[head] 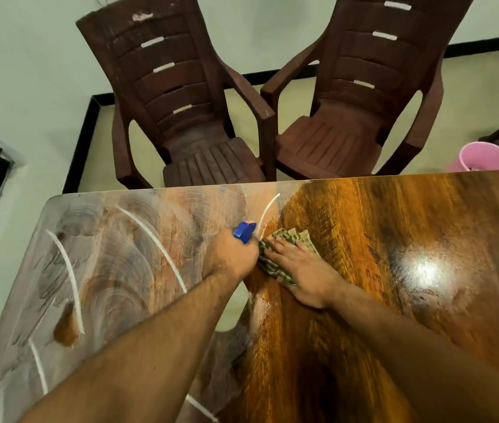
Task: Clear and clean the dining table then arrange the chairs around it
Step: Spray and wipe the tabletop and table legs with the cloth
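Now, left hand (231, 257), fingers around perhaps a bottle (244, 231); right hand (303, 273), fingers flat on cloth (288, 235).

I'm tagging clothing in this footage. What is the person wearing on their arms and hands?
Nothing visible: the left arm and right arm are bare to the frame edge, no sleeves. The left hand and right hand are ungloved; no watch, bracelet or ring shows.

I count two brown moulded plastic armchairs at the top of the frame: the left armchair (181, 96) and the right armchair (361, 87). One glossy wood-grain desk (394, 239). One pink plastic bucket (483, 157), right edge. One blue plastic cap (244, 232), one green patterned cloth (288, 236). Two hands: my left hand (231, 254), my right hand (303, 273).
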